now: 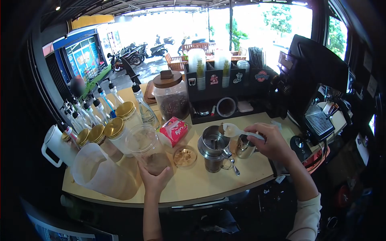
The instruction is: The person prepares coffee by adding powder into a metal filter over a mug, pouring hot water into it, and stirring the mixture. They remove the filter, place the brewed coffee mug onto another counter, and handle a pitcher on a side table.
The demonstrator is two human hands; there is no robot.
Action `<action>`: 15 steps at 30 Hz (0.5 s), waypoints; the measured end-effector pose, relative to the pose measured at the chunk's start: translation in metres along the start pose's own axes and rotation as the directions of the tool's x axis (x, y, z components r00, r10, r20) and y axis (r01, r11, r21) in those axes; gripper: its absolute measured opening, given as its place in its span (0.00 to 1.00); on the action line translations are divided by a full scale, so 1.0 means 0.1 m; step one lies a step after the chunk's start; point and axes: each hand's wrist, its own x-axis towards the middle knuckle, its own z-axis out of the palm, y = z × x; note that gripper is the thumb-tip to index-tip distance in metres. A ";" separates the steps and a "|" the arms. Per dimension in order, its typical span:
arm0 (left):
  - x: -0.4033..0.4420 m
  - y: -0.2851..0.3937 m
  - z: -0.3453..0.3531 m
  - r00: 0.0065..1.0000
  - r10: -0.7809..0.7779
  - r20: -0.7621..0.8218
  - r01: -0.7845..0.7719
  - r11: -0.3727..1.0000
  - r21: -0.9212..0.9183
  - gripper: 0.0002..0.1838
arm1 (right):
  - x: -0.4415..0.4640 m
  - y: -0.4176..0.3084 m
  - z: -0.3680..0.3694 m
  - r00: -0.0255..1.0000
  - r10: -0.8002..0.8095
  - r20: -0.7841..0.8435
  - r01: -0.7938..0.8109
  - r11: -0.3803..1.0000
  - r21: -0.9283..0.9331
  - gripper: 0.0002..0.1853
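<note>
My left hand (155, 176) is wrapped round the lower part of an open clear jar (146, 148) with brown powder in its bottom. My right hand (271, 140) grips the handle of a white plastic spoon (237, 131). The spoon's bowl, with some brown on its tip, is over the right rim of a metal drip coffee filter (209, 148). That filter sits on a glass mug (215, 164). A small metal spoon (236, 171) lies beside the mug. Behind my right hand stands a metal cup (244, 148). Between jar and mug lies a round gold lid (185, 156).
Left stand a translucent pitcher (94, 170), a white jug (56, 144), gold-lidded jars (114, 127) and several pump bottles (144, 106). Behind are a pink packet (174, 130), a wooden-lidded jar (171, 94) and a black cup organizer (237, 88). An espresso machine (317, 118) stands right.
</note>
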 end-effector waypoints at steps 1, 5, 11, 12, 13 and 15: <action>0.00 -0.01 0.00 1.000 -0.001 0.000 0.001 1.000 -0.013 0.51 | -0.01 0.02 0.02 1.000 -0.009 0.009 0.009 1.000 0.024 0.11; -0.01 0.02 0.02 0.999 -0.052 -0.008 0.051 0.994 -0.099 0.50 | 0.00 0.00 0.03 0.999 -0.029 -0.021 0.028 0.998 -0.050 0.10; -0.01 0.05 0.00 1.000 -0.026 -0.016 0.027 0.999 0.030 0.50 | 0.03 -0.06 0.06 0.998 -0.050 -0.029 0.048 0.996 -0.078 0.09; -0.02 0.04 0.00 1.000 -0.026 -0.017 0.027 0.999 0.031 0.50 | 0.04 -0.05 0.08 0.997 -0.064 -0.039 0.061 0.995 -0.079 0.09; -0.02 0.04 0.00 1.000 -0.019 -0.013 0.019 1.000 0.021 0.50 | 0.05 -0.04 0.10 0.996 -0.078 -0.050 0.074 0.994 -0.080 0.09; -0.01 0.03 0.00 1.000 -0.011 -0.009 0.011 1.000 0.011 0.50 | 0.06 0.00 0.13 0.994 -0.095 -0.058 0.090 0.992 -0.086 0.09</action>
